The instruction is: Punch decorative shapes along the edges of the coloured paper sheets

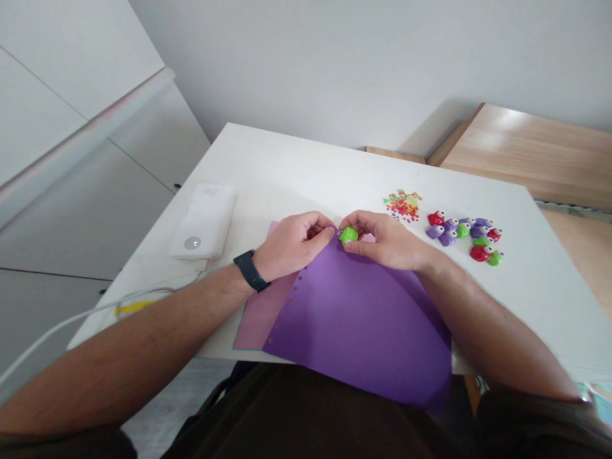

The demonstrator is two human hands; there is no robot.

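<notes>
A purple sheet [368,319] with a row of small punched shapes along its left edge lies tilted over a pink sheet [268,306] and hangs past the table's front edge. My left hand [301,239] pinches the purple sheet near its far corner. My right hand [385,239] grips a light green craft punch [349,235] at that same corner, close beside the left fingertips. Whether the sheet sits inside the punch's slot is too small to tell.
Small coloured paper pieces [404,205] lie behind my right hand. Several red, purple and green punches [466,233] stand to the right. A white power bank [205,220] with cables and a yellow item [136,307] are at the left of the white table [287,162].
</notes>
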